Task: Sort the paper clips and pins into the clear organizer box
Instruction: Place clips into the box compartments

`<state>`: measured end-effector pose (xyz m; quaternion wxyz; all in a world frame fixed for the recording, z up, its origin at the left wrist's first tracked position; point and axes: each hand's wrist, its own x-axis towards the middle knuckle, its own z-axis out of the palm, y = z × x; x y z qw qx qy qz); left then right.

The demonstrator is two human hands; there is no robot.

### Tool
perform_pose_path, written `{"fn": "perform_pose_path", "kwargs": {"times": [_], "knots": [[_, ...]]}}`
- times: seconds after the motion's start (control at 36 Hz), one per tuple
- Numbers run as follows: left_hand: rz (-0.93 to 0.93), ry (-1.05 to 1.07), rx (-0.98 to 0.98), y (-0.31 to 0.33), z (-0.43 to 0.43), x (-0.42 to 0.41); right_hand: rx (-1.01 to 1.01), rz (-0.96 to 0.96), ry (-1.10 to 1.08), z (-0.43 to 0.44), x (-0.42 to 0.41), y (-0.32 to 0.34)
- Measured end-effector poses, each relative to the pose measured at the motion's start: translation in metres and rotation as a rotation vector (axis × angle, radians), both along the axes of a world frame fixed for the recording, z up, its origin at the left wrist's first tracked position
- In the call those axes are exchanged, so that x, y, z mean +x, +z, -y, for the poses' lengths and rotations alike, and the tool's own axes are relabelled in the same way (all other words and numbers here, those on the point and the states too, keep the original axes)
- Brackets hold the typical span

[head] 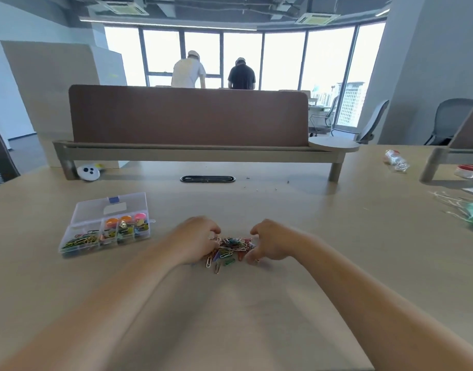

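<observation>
Task partly done, judging by the layout. Landmark = the loose clip pile (231,247) on the desk (310,236).

Nearest: both forearms reach in from the near edge. Left hand (196,239) sits on the pile's left side, fingers curled down into the clips. Can't tell if it has actually pinched any. Right hand (270,243) is on the pile's right side, half-curled, fingers spread, thumb low near a stray clip; nothing visibly held. Looks like raking the pile together rather than a pick.

Pile: mixed-colour wire paper clips, tangled, a few strays on its near edge. Sizeable, so most sorting remains.

Left of the pile and slightly farther: clear organizer box (107,234), lid open and tilted back. Near-left compartment holds clips; the smaller cells hold mixed coloured items, and round orange and pink pieces sit along the back row. Too small to identify.
</observation>
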<state>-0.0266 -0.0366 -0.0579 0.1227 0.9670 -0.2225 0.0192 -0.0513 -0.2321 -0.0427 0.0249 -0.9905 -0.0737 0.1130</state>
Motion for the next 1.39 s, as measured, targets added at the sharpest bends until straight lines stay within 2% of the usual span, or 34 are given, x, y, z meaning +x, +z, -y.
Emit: {"fn": "perform_pose_path", "kwargs": {"times": [0.08, 0.22, 0.47, 0.64, 0.83, 1.39], "knots": [[-0.077, 0.054, 0.073, 0.0, -0.002, 0.001, 0.005, -0.003, -0.013, -0.003, 0.001, -0.003], [-0.218, 0.091, 0.079, -0.006, -0.002, 0.004, 0.039, 0.019, -0.007, -0.009, 0.01, -0.007], [-0.09, 0.075, -0.07, -0.019, 0.013, 0.014, 0.193, 0.075, 0.022, -0.014, 0.024, -0.016], [0.042, 0.064, -0.14, -0.024, 0.016, 0.018, 0.182, 0.181, 0.029, -0.012, 0.03, -0.023], [0.107, 0.058, -0.199, -0.025, 0.016, 0.017, 0.18, 0.22, 0.033, -0.006, 0.03, -0.023], [0.029, 0.052, -0.413, 0.008, 0.003, 0.006, 0.36, 0.275, -0.031, -0.011, 0.017, 0.003]]}}
